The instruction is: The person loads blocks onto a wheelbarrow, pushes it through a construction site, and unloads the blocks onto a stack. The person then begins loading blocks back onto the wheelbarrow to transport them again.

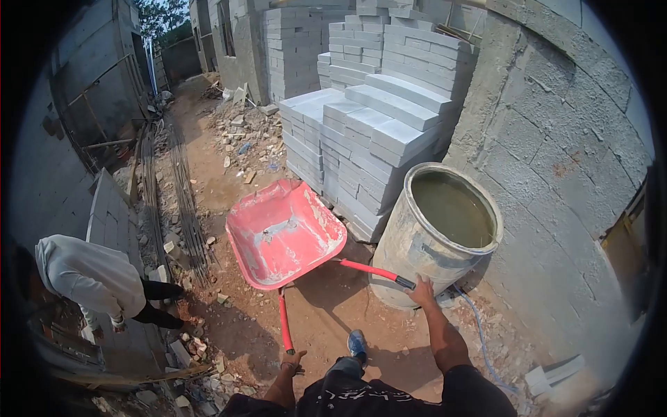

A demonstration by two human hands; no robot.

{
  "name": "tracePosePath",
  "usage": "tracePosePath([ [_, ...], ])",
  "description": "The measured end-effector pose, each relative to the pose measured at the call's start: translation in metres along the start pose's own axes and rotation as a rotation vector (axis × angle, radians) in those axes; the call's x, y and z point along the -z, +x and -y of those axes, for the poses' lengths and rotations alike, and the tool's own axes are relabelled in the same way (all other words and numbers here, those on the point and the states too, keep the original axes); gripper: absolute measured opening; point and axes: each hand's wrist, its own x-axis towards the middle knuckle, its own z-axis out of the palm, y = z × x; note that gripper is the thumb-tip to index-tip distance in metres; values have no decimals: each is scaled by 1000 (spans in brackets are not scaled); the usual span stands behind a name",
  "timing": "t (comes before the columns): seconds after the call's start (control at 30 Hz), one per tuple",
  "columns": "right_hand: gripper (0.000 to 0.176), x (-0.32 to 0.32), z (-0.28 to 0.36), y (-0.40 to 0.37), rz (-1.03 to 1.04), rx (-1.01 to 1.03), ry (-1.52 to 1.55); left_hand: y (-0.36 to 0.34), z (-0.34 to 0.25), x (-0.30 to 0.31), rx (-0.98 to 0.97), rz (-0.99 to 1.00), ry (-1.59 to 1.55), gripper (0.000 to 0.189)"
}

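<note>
A red wheelbarrow (285, 233) stands in front of me, its tray smeared with pale residue and holding no load. My left hand (293, 359) is at the end of its left handle (285, 323), with the fingers bent around the grip. At the right handle (368, 269), my right hand (420, 290) is against the black grip end, fingers partly spread and the palm side hidden. Close beside that hand is a large round barrel (410, 254) of murky water.
Grey blocks (354, 149) are stacked behind the barrel. Long steel bars (182, 201) and rubble (243, 128) lie along the dirt path. A person in a light hooded top (97, 274) is at the left. A rough wall (542, 153) and a blue hose (479, 333) are at the right.
</note>
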Motion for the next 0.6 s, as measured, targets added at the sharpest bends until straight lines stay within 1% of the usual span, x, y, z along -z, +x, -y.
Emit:
tracePosePath([
  [0.03,95,-7,-7,26,81,-16,-56,16,-17,-4,-7,1,-49,54],
  [0.07,95,-17,-17,49,101,17,-82,27,-5,-5,-61,-100,-15,44],
  [0.1,96,-30,-29,66,198,26,-144,35,15,-12,-98,-204,30,36],
  [0.13,97,-41,-36,83,288,37,-194,41,21,-17,-65,-219,4,36],
  [0.17,97,-53,-43,97,311,70,-195,48,18,-14,-11,-158,-67,33],
  [0.2,93,-64,-50,110,415,73,-128,50,16,-7,38,-100,-136,32],
  [0.23,90,-74,-47,120,523,70,-61,43,14,-10,-1,-148,-186,29],
  [0.27,90,-86,-43,129,550,90,-57,39,8,-11,19,-174,-195,29],
  [0.33,82,-101,-45,132,417,51,-200,39,8,-18,36,-299,-172,27],
  [0.37,78,-105,-46,139,428,34,-204,45,8,-19,52,-306,-132,26],
  [0.4,78,-102,-49,145,459,40,-212,54,18,-20,74,-313,-89,26],
  [0.47,74,-82,-41,153,632,-21,-146,53,19,-22,52,-378,49,35],
  [0.5,74,-80,-44,154,639,-22,-148,42,16,-22,39,-429,138,38],
  [0.57,67,-72,-47,155,483,126,-132,9,-11,-18,5,-518,256,42],
  [0.6,64,-70,-50,153,410,194,-155,-2,-10,-16,-2,-551,287,43],
])
